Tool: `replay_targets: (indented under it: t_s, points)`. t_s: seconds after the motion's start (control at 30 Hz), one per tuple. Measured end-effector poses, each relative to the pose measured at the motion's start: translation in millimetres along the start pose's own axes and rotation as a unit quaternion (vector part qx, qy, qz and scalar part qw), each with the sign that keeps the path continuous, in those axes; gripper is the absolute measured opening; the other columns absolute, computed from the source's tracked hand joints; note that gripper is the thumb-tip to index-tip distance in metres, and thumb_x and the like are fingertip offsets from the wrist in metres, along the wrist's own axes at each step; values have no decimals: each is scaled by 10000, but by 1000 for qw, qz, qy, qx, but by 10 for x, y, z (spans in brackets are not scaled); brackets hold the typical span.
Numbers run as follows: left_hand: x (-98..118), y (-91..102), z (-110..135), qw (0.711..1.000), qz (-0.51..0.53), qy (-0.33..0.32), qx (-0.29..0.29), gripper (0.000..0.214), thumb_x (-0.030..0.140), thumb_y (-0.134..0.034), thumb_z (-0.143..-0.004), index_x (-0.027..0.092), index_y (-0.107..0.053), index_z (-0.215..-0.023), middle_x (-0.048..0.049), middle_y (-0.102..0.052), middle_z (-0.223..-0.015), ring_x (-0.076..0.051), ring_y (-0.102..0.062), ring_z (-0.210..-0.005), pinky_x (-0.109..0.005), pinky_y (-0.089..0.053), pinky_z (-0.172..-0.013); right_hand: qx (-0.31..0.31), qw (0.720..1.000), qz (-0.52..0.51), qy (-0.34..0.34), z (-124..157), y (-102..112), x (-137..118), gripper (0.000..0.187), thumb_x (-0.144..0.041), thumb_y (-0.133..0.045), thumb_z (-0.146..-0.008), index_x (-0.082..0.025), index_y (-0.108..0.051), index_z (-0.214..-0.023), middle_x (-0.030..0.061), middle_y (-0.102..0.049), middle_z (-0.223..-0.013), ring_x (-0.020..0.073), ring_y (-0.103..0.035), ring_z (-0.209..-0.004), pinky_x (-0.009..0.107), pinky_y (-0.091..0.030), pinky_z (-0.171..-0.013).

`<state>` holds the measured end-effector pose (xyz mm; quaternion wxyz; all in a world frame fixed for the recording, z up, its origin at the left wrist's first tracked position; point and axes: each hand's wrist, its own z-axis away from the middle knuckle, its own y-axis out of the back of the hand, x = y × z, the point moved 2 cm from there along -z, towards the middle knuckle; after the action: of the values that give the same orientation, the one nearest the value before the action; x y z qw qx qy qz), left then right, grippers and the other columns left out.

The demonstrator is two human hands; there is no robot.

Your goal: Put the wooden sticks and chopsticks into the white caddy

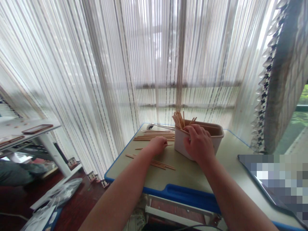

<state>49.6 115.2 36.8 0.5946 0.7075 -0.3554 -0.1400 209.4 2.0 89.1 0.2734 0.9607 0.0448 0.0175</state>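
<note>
My left hand (159, 144) is closed on a thin wooden chopstick (169, 145), whose ends stick out on both sides of the fist just above the table. My right hand (198, 139) grips the near rim of a white utensil holder (181, 148) with a brown inside, its fingertips hidden over the edge. A bundle of chopsticks (177, 119) stands upright in the holder's left end. Behind my left hand lies a row of chopsticks (144, 137); several more chopsticks (161, 165) lie loosely in front, partly covered by my forearm.
A metal ladle (150, 126) lies at the table's back edge, its handle running behind the holder. The pale table (192, 179) has a blue rim. A dark-edged, partly pixelated object (260, 186) sits at right. Sheer curtains (154, 64) hang behind; another white table (51, 123) stands left.
</note>
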Motion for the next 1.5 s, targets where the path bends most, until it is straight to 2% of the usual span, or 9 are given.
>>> replay_targets:
  t_s: [0.13, 0.2, 0.4, 0.67, 0.97, 1.1, 1.3, 1.4, 1.5]
  points:
    - [73, 76, -16, 994, 65, -40, 81, 189, 229, -477, -845, 154, -650, -825, -57, -646, -865, -164, -566, -822, -268, -443, -787, 11, 1000, 5, -4, 9, 6, -10, 265, -212, -517, -780, -182, -621, -1022, 84, -580, -1077, 231, -491, -986, 335, -325, -833]
    - [59, 60, -24, 991, 94, -42, 87, 188, 237, -475, -850, 147, -638, -827, -55, -637, -865, -155, -559, -809, -263, -443, -774, 6, 1000, 3, 1, 12, 7, -10, 245, -207, -513, -785, -193, -632, -998, 79, -579, -1070, 228, -492, -978, 336, -324, -830]
    - [-78, -83, 14, 998, 49, 26, -34, 354, 437, -680, -654, 162, -650, -874, -57, -641, -868, -178, -571, -753, -259, -445, -675, 0, 1000, -4, 3, 13, 22, -8, 224, -207, -514, -793, -198, -640, -978, 79, -586, -1063, 226, -497, -967, 339, -323, -830]
    - [-68, 20, 57, 996, -21, 53, -64, 145, 296, -606, -657, 175, -680, -683, -43, -661, -694, -179, -581, -681, -253, -433, -626, 6, 1000, -9, 2, 11, 15, -8, 223, -199, -511, -791, -195, -644, -970, 85, -586, -1051, 226, -492, -961, 337, -322, -823]
    - [-55, 19, 17, 994, 27, 3, -104, 162, 168, -498, -717, 148, -658, -727, -40, -657, -724, -150, -553, -677, -240, -415, -628, 7, 1000, -7, -14, 0, -13, 9, 223, -207, -509, -795, -189, -634, -977, 81, -589, -1045, 221, -497, -952, 331, -322, -825]
    - [-78, 83, -7, 997, 37, 30, -53, 181, 161, -448, -775, 140, -627, -765, -65, -650, -782, -163, -557, -732, -258, -429, -684, 10, 1000, -7, -16, -13, -36, 23, 226, -213, -499, -795, -192, -628, -980, 76, -591, -1034, 217, -495, -937, 332, -324, -817]
    - [-184, 148, -95, 989, 64, 86, 97, 187, 157, -377, -844, 131, -555, -895, -92, -620, -888, -172, -552, -813, -282, -421, -753, 12, 1000, -15, -12, -44, -82, 40, 206, -198, -512, -783, -184, -625, -955, 83, -601, -1004, 222, -508, -919, 331, -328, -805]
    - [-182, 172, -127, 980, 116, 59, 149, 165, 149, -388, -827, 141, -544, -877, -67, -599, -863, -164, -531, -809, -275, -417, -749, 11, 1000, -15, -20, -59, -112, 52, 209, -217, -515, -795, -178, -620, -972, 81, -605, -1009, 223, -512, -925, 326, -329, -814]
    - [-142, 183, -150, 973, 185, 19, 140, 130, 144, -418, -785, 156, -544, -811, -25, -580, -791, -149, -513, -772, -262, -417, -733, 23, 999, -23, -26, -73, -157, 73, 278, -248, -498, -827, -166, -599, -1073, 85, -607, -1046, 220, -513, -947, 322, -331, -826]
